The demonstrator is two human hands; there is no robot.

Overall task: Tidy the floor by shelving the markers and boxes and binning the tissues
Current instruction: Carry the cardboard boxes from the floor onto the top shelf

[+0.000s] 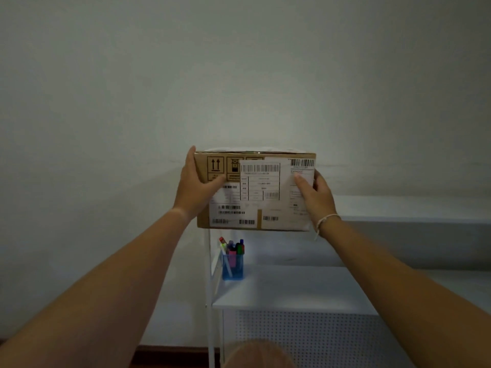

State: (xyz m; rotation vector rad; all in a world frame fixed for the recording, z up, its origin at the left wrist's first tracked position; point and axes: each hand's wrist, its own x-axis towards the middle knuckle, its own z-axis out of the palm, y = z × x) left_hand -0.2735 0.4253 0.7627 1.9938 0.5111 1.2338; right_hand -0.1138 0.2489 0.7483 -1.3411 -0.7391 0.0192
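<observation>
the left hand and right hand clasp the ends of a labelled cardboard box, held up before the wall. below the hands, a blue cup of markers stands on the white shelf.

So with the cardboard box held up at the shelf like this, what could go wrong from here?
The cardboard box is gripped only at its two ends, by the left hand and the right hand, so it could slip or tip if either grip loosens.

The blue pen holder, full of markers, stands on the lower shelf right below the box's left end; lowering or dropping the box there could knock it over.
</observation>
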